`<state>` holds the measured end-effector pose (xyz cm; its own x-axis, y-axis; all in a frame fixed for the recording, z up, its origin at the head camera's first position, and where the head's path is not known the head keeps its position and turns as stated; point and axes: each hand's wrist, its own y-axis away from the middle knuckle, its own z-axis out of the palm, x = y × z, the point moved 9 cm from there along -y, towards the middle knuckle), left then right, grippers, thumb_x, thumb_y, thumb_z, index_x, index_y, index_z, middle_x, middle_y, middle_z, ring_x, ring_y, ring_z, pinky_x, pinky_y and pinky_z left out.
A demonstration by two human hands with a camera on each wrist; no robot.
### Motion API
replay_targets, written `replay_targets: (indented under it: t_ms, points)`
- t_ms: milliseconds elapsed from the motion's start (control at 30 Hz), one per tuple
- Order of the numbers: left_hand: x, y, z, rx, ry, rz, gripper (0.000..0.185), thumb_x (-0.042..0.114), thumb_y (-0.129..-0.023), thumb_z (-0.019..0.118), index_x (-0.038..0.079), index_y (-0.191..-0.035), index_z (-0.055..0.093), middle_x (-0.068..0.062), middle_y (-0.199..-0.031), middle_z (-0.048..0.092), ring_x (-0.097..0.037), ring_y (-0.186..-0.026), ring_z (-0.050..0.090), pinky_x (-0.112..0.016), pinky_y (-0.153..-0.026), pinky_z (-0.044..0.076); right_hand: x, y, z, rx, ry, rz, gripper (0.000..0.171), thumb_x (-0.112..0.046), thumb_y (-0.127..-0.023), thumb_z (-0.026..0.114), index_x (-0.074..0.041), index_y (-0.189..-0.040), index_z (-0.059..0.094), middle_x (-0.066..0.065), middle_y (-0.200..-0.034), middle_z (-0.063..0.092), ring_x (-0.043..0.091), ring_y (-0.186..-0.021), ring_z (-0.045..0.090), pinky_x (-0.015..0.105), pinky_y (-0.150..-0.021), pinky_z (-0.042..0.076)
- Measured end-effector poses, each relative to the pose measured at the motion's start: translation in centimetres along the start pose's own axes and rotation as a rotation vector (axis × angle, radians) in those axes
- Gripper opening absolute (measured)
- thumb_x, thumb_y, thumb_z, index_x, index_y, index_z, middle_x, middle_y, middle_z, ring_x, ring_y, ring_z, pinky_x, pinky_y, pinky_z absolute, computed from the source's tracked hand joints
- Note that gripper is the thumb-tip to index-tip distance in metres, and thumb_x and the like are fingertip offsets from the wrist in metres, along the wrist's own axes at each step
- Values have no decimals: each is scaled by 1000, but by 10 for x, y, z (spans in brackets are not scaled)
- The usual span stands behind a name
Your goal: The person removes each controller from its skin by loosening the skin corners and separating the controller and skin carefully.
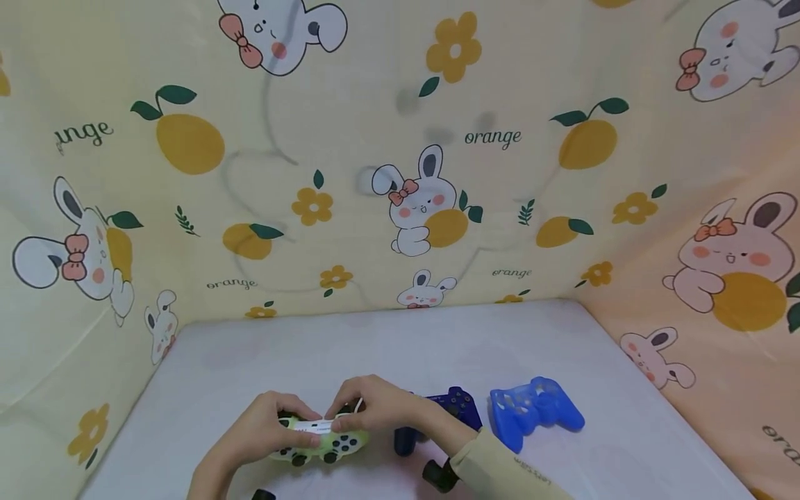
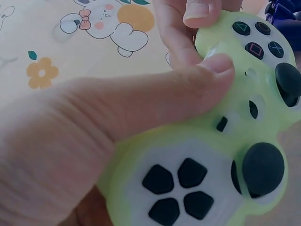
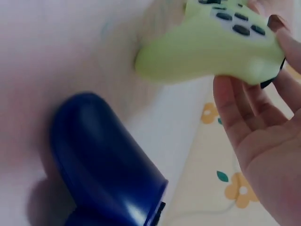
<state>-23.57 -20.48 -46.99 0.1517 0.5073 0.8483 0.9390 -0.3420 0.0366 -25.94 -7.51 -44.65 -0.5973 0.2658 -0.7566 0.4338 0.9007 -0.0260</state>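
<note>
A game controller in a pale green rubbery cover (image 1: 350, 440) is held between both hands, its black thumbsticks toward the person. A white band crosses its middle in the head view. My left hand (image 1: 265, 427) grips the left side, with the thumb (image 2: 188, 92) laid over the controller's centre near the small middle buttons. My right hand (image 1: 378, 405) holds the far right edge, thumb and fingers pinching there; in the right wrist view its fingers (image 3: 254, 101) lie along that edge. The symbol buttons (image 2: 255, 50) and the direction buttons (image 2: 178, 190) show through openings in the cover.
A dark blue controller (image 1: 461, 404) lies right of the hands, partly behind the right forearm; its handle (image 3: 106, 150) is close in the right wrist view. Farther right lies a light blue controller cover (image 1: 539, 411) with holes. Patterned cloth walls (image 1: 350, 139) enclose the white tabletop (image 1: 206, 375).
</note>
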Motion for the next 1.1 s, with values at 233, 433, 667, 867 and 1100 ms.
replay_targets:
  t_ms: [233,433,667,867,1100]
  points:
    - [-5,-1,1,-1,29,-8,26,35,-72,88,22,-92,78,8,-91,71,-19,-93,60,-42,-82,48,3,-13,-3,-126,8,12,17,-23,-88,76,-14,-102,77,-17,-92,67,0,-82,61,19,-74,50]
    - [-7,-3,0,13,32,-1,26,38,-72,88,24,-92,78,8,-91,71,-19,-94,61,-41,-83,48,10,-16,-5,-158,-57,32,16,-24,-87,77,-17,-102,77,-16,-91,69,4,-79,61,22,-73,50]
    - [-6,-4,-3,1,62,-2,26,32,-72,89,21,-93,78,6,-92,72,-20,-95,61,-44,-84,48,4,-17,-8,-138,-13,-5,20,-25,-86,79,-14,-103,78,-18,-89,69,1,-77,63,21,-66,51]
    - [-8,-3,-1,-5,64,11,25,31,-72,89,21,-92,78,7,-90,72,-21,-93,61,-38,-81,48,-2,-21,-8,-150,55,-38,13,-25,-81,83,-17,-89,78,-19,-78,66,0,-68,59,20,-63,51]
    - [-8,-1,0,-11,67,24,24,30,-72,89,21,-92,78,6,-90,72,-23,-93,61,-34,-79,49,7,-25,3,-206,19,-21,20,-28,-84,80,-19,-95,65,-12,-82,60,3,-74,55,22,-62,50]
